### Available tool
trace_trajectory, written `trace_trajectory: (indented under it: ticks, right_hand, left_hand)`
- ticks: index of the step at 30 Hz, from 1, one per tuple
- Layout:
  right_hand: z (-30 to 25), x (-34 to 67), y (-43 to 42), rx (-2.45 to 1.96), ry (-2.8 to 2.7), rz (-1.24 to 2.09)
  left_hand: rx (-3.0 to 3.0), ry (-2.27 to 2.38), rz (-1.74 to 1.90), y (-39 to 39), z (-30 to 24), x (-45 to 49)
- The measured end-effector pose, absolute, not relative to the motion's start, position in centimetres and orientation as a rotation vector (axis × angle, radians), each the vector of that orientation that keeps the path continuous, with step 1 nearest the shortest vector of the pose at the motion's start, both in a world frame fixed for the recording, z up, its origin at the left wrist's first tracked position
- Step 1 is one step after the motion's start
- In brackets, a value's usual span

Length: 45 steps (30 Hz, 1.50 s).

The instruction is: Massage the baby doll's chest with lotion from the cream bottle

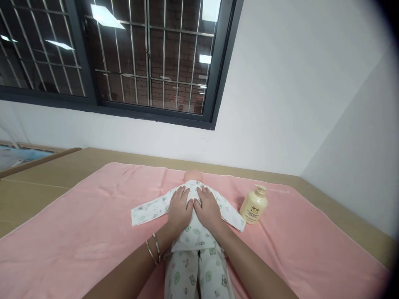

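A baby doll (pixel 193 176) in white printed pyjamas (pixel 198 237) lies stretched out on a pink cloth (pixel 124 257), its head away from me and its sleeves spread to both sides. My left hand (pixel 180 208) rests flat on the left part of the doll's upper body, fingers extended. On the right part, my right hand (pixel 208 207) lies flat too, its thumb close to the left thumb. Neither hand grips anything. A cream-coloured pump bottle (pixel 254 205) stands, slightly tilted in view, beside the end of the right sleeve.
The pink cloth covers much of a wooden tabletop (pixel 46 182). A white wall (pixel 262 95) rises behind it, with a dark-framed barred window (pixel 149 58) at upper left. At the far left, a wood-edged compartment holds blue and white cloth (pixel 21 155).
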State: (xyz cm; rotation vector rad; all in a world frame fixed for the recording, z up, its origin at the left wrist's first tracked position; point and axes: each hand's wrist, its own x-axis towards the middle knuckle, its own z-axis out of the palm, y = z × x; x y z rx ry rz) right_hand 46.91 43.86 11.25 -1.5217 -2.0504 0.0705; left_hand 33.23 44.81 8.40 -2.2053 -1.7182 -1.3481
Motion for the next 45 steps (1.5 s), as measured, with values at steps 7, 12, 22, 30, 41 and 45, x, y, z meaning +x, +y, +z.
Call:
trace_trajectory:
  ticks: [7, 12, 22, 30, 41, 45]
  right_hand:
    - [11.2, 46.8, 43.7, -1.546, -2.065, 0.049]
    - [11.1, 46.6, 43.4, -1.602, -2.074, -0.021]
    - [11.5, 47.3, 44.1, -1.551, -2.157, -0.045]
    - [12.2, 47.5, 44.2, -1.489, -2.294, -0.090]
    - [12.3, 47.8, 44.4, -1.537, -2.201, 0.128]
    - [11.6, 48.4, 45.5, -1.450, -2.250, 0.111]
  left_hand:
    - [-2.210, -1.752, -1.324, 44.6, 8.7, 33.3]
    - [-2.202, -1.763, -1.332, 44.5, 8.9, 33.3]
    - [-2.237, -1.706, -1.247, 44.8, 8.5, 33.4]
    - [-2.223, -1.614, -1.280, 44.1, 9.2, 33.5]
    - [-2.187, -1.693, -1.290, 44.0, 9.3, 33.7]
    - [-2.261, -1.650, -1.247, 44.5, 8.8, 33.7]
